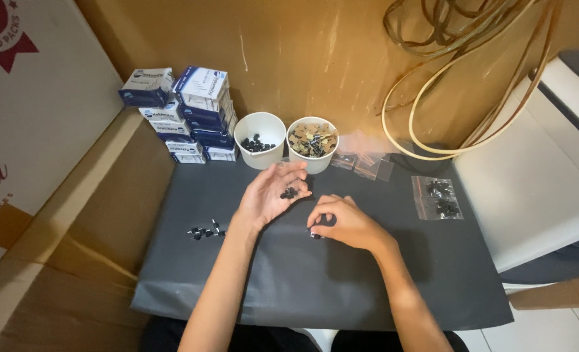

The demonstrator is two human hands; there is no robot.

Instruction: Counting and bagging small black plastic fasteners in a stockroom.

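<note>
- Small black parts (289, 193) lie in a little heap on the upturned palm of the left hand (271, 194), whose grip is open, fingers spread and slightly curled, just in front of the two white cups.
- The right hand (341, 220) rests on the dark counter (302, 280) just right of the left hand; its grip is pinched shut, fingertips (314, 225) closed on one black part (315, 235) that touches the counter.
- A loose cluster of black parts (206, 231) sits on the counter left of the left hand, near the wrist.
- Beyond the left hand stand a white cup holding black parts (259, 139) and, touching it on the right, a white cup filled with mixed tan and dark pieces (312, 143).
- A stack of small blue-and-white boxes (185, 117) rises left of the cups.
- Clear plastic bags (437, 197) with dark parts lie well right of the hands; empty-looking clear bags (366, 163) lie just right of the cups.
- Coiled tan hose (459, 78) leans on the wall behind.
</note>
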